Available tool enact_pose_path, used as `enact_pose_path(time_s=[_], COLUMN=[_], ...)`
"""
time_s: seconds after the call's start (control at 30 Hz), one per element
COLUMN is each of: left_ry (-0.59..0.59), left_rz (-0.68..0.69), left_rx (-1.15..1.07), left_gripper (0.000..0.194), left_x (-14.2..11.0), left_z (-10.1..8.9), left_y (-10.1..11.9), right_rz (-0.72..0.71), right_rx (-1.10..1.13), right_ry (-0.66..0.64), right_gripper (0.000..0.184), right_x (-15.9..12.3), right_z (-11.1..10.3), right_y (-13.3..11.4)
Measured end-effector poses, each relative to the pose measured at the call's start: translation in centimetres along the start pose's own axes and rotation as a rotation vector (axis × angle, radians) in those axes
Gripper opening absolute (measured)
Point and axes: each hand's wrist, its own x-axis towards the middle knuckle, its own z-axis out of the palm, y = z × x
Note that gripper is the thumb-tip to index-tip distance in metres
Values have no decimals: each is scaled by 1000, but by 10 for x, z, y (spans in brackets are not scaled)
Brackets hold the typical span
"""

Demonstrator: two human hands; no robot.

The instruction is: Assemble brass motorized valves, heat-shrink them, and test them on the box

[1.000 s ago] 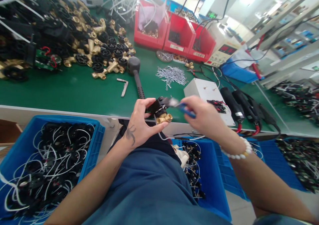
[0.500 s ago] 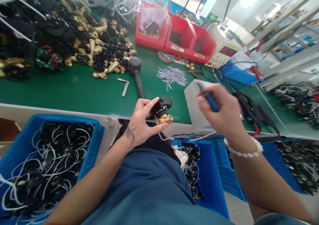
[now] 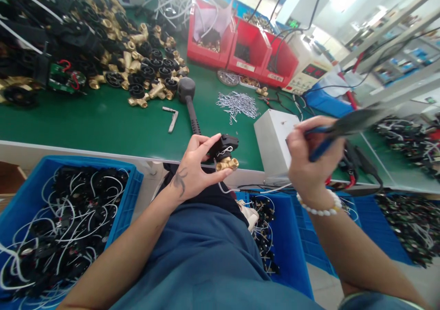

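My left hand (image 3: 195,168) grips a brass valve with a black plastic housing (image 3: 225,152) at the bench's front edge, its thumb below the brass and its fingers on the housing. A bent wire clip (image 3: 225,151) shows between housing and brass, and a white cable hangs beneath. To the right, my right hand (image 3: 314,156) is closed around blue-handled pliers (image 3: 321,145); their jaws point right and are blurred. A grey metal box (image 3: 273,140) stands between the two hands. Beyond my left hand lies a black mallet (image 3: 188,97), its handle pointing towards me.
Brass valve bodies with black caps (image 3: 147,72) are heaped at left. A pile of wire clips (image 3: 237,105) lies mid-bench, before red bins (image 3: 247,49). A small metal hinge-like piece (image 3: 172,117) is left of the mallet. Blue crates (image 3: 134,195) of parts stand below the bench.
My right hand has moved right, away from the grey box's top, and the pliers have turned so their jaws point right. My left hand and the valve stay almost still.
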Motion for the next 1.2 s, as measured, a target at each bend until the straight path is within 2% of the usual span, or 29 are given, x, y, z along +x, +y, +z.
enact_pose_path(time_s=[0.07,0.1,0.13,0.17,0.27,0.3,0.43,0.6,0.87,1.0,1.13,1.2], left_ry=[-4,-4,-2,1,4,4,-15,-18,-1,53,67,57], left_rz=[6,11,15,17,25,30,45,59,67,63,81,75], left_rx=[-2,0,3,8,28,36,87,114,167,120,114,125], left_gripper=[72,72,72,72,72,72,70,67,65,60,46,39], left_x=[0,0,0,0,0,0,0,1,0,-1,-2,-2], left_z=[0,1,1,2,3,3,4,4,8,10,10,9], left_y=[0,0,0,0,1,2,5,9,11,12,14,15], right_rz=[-62,-82,-74,-44,51,50,-37,-54,-91,-7,40,42], right_rx=[-18,-30,-39,-39,72,136,365,407,345,273,196,173], right_ry=[-352,-479,-552,-530,-267,-251,-437,-443,-394,-364,-422,-356], right_gripper=[14,15,16,16,13,14,9,5,4,3,8,9], right_x=[-5,-5,-4,-2,4,5,3,1,0,-2,6,10], right_z=[3,3,2,0,-1,1,22,38,40,43,28,16], right_y=[2,2,1,-1,-8,-11,-17,-16,-22,-32,-41,-40])
